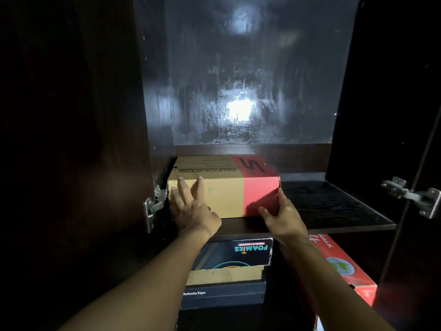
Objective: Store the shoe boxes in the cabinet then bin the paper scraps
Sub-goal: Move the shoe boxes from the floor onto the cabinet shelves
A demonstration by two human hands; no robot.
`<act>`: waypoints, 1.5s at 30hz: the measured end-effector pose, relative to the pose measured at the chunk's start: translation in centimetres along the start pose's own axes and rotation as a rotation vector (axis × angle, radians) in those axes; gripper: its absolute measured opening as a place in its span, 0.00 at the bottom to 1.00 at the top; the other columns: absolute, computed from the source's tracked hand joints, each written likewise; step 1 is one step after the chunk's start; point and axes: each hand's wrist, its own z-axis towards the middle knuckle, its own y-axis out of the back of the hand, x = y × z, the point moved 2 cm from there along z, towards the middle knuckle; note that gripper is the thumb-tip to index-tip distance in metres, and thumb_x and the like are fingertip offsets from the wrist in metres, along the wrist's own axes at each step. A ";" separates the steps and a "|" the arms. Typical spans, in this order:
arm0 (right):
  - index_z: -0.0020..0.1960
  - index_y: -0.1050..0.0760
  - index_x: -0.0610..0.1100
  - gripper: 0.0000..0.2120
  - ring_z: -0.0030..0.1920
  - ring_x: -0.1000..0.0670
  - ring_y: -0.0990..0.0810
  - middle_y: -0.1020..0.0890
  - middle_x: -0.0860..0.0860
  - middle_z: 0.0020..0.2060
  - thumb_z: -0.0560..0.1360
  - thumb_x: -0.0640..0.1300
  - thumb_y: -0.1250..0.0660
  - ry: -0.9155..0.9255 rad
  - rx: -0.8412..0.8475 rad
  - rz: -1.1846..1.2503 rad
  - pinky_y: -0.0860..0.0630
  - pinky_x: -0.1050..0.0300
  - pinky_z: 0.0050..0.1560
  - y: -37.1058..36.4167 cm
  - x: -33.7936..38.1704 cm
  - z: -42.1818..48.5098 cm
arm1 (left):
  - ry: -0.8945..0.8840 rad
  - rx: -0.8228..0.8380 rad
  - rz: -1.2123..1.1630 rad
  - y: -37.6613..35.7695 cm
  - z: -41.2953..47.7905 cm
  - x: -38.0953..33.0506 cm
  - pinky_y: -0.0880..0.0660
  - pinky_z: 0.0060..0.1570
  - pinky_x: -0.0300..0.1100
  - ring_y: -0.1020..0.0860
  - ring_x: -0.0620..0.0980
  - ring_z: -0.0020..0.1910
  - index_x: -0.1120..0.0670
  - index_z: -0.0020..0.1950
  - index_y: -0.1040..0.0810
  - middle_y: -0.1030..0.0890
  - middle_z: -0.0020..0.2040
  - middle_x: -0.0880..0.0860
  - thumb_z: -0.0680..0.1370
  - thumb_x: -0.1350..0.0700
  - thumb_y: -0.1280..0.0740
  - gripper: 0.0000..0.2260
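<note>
Left hand (193,211) flat, fingers straight, against the Skechers shoe box (222,194); right hand (281,218) grips its red corner, left end of the cabinet shelf (334,206).

A home storage spot: a dark wooden cabinet (334,206) with shelves holding branded shoe boxes (222,187).

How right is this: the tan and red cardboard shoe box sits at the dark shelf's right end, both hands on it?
No. Head view: the tan and red cardboard shoe box sits at the left end of the dark shelf, left hand and right hand on it.
</note>
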 end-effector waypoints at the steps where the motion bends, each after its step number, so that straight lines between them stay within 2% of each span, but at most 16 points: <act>1: 0.77 0.41 0.54 0.38 0.66 0.46 0.25 0.24 0.50 0.66 0.72 0.60 0.32 -0.002 -0.008 0.007 0.28 0.45 0.67 0.6 -0.3 -0.8 | -0.012 0.012 0.004 0.4 -0.4 0.0 0.46 0.75 0.57 0.61 0.60 0.78 0.39 0.78 0.57 0.67 0.78 0.53 0.74 0.50 0.32 0.42; 4: 0.76 0.37 0.50 0.32 0.70 0.45 0.28 0.26 0.47 0.70 0.76 0.57 0.32 -0.028 -0.057 0.036 0.31 0.49 0.69 2.6 -1.4 -4.1 | -0.078 0.065 0.001 1.0 -2.4 -0.2 0.48 0.75 0.55 0.56 0.60 0.78 0.43 0.78 0.51 0.55 0.80 0.56 0.76 0.47 0.35 0.36; 7: 0.75 0.35 0.49 0.31 0.69 0.44 0.28 0.26 0.46 0.69 0.77 0.57 0.32 -0.076 -0.085 0.044 0.30 0.49 0.68 4.7 -2.7 -9.1 | -0.188 0.154 -0.197 1.0 -6.7 -0.8 0.41 0.74 0.51 0.45 0.56 0.77 0.47 0.79 0.43 0.36 0.75 0.54 0.78 0.48 0.37 0.31; 10: 0.74 0.33 0.48 0.28 0.71 0.45 0.29 0.26 0.47 0.70 0.77 0.56 0.33 -0.131 -0.111 0.030 0.31 0.50 0.69 6.6 -4.4 -15.3 | -0.309 0.291 -0.326 0.5 -12.7 -1.7 0.36 0.70 0.48 0.34 0.51 0.73 0.46 0.76 0.36 0.31 0.73 0.50 0.79 0.49 0.36 0.26; 14: 0.74 0.33 0.49 0.27 0.70 0.45 0.28 0.26 0.48 0.70 0.78 0.57 0.34 -0.257 -0.156 -0.051 0.29 0.46 0.67 9.3 -6.9 -24.3 | -0.363 0.503 -0.429 -1.9 -21.1 -2.5 0.28 0.65 0.47 0.25 0.52 0.66 0.48 0.73 0.31 0.24 0.68 0.51 0.78 0.51 0.34 0.23; 19: 0.72 0.30 0.48 0.26 0.66 0.44 0.26 0.25 0.46 0.66 0.77 0.55 0.34 -0.421 -0.221 -0.156 0.29 0.51 0.63 12.2 -11.1 -34.5 | -0.390 0.724 -0.502 -5.4 -30.2 -3.7 0.30 0.65 0.43 0.26 0.53 0.66 0.51 0.72 0.29 0.23 0.66 0.56 0.78 0.52 0.33 0.21; 21: 0.74 0.32 0.48 0.26 0.67 0.44 0.26 0.26 0.46 0.68 0.78 0.55 0.35 -0.484 -0.231 -0.199 0.29 0.51 0.64 13.2 -12.8 -37.9 | -0.391 0.807 -0.500 -7.4 -33.2 -4.1 0.30 0.65 0.44 0.26 0.53 0.67 0.49 0.72 0.29 0.24 0.66 0.56 0.78 0.51 0.34 0.22; 25: 0.74 0.34 0.50 0.28 0.59 0.42 0.21 0.26 0.46 0.68 0.77 0.58 0.36 -0.638 -0.218 -0.289 0.26 0.48 0.61 14.1 -16.8 -44.4 | -0.382 0.921 -0.459 -12.0 -38.5 -4.5 0.28 0.63 0.47 0.26 0.53 0.66 0.48 0.72 0.31 0.26 0.69 0.54 0.78 0.48 0.33 0.23; 28: 0.74 0.35 0.50 0.32 0.68 0.41 0.28 0.28 0.45 0.69 0.75 0.61 0.35 -0.779 -0.178 -0.397 0.32 0.42 0.67 14.2 -19.4 -48.8 | -0.354 1.001 -0.427 -14.8 -41.9 -3.9 0.28 0.62 0.47 0.27 0.55 0.66 0.49 0.73 0.32 0.27 0.69 0.54 0.76 0.47 0.33 0.26; 31: 0.75 0.37 0.51 0.37 0.72 0.41 0.34 0.31 0.46 0.72 0.71 0.66 0.35 -0.940 -0.157 -0.490 0.39 0.39 0.71 14.3 -21.4 -52.6 | -0.275 1.033 -0.366 -18.1 -43.9 -2.4 0.32 0.67 0.55 0.32 0.59 0.70 0.48 0.76 0.39 0.31 0.72 0.57 0.70 0.40 0.33 0.36; 33: 0.76 0.38 0.50 0.41 0.74 0.41 0.38 0.34 0.45 0.73 0.69 0.69 0.35 -0.999 -0.148 -0.553 0.43 0.37 0.73 14.4 -22.5 -54.5 | -0.192 1.058 -0.319 -20.0 -44.7 -1.3 0.34 0.69 0.57 0.35 0.61 0.72 0.49 0.78 0.45 0.35 0.74 0.59 0.70 0.40 0.32 0.40; 36: 0.72 0.37 0.52 0.41 0.78 0.43 0.48 0.41 0.45 0.75 0.67 0.72 0.34 -1.068 -0.171 -0.589 0.50 0.31 0.73 14.5 -23.3 -56.1 | -0.085 1.064 -0.362 -21.6 -45.3 0.1 0.31 0.67 0.58 0.31 0.60 0.70 0.51 0.77 0.43 0.32 0.73 0.57 0.67 0.38 0.31 0.43; 38: 0.68 0.35 0.54 0.39 0.77 0.43 0.50 0.43 0.46 0.74 0.64 0.73 0.33 -1.113 -0.249 -0.542 0.45 0.32 0.72 14.5 -23.6 -56.5 | -0.087 1.030 -0.417 -22.2 -45.5 0.7 0.25 0.61 0.58 0.26 0.57 0.65 0.49 0.73 0.37 0.26 0.68 0.54 0.64 0.36 0.32 0.41; 41: 0.65 0.32 0.54 0.38 0.75 0.42 0.44 0.39 0.46 0.72 0.61 0.72 0.30 -1.070 -0.326 -0.523 0.35 0.41 0.69 14.4 -23.4 -56.6 | -0.083 0.960 -0.453 -21.0 -45.8 1.0 0.22 0.54 0.52 0.22 0.55 0.58 0.51 0.66 0.31 0.22 0.62 0.52 0.68 0.41 0.29 0.30; 43: 0.68 0.32 0.52 0.40 0.73 0.43 0.40 0.37 0.47 0.70 0.62 0.70 0.28 -1.005 -0.362 -0.490 0.33 0.45 0.69 14.6 -23.3 -57.1 | -0.062 0.916 -0.451 -20.3 -46.0 1.4 0.21 0.52 0.51 0.21 0.55 0.55 0.51 0.65 0.30 0.22 0.60 0.52 0.70 0.43 0.28 0.27; 45: 0.75 0.39 0.49 0.48 0.73 0.44 0.38 0.38 0.47 0.73 0.63 0.68 0.27 -0.972 -0.413 -0.415 0.32 0.46 0.69 14.8 -23.2 -58.2 | -0.055 0.902 -0.443 -20.1 -46.0 2.2 0.21 0.53 0.53 0.21 0.56 0.54 0.50 0.65 0.31 0.22 0.59 0.52 0.71 0.41 0.28 0.27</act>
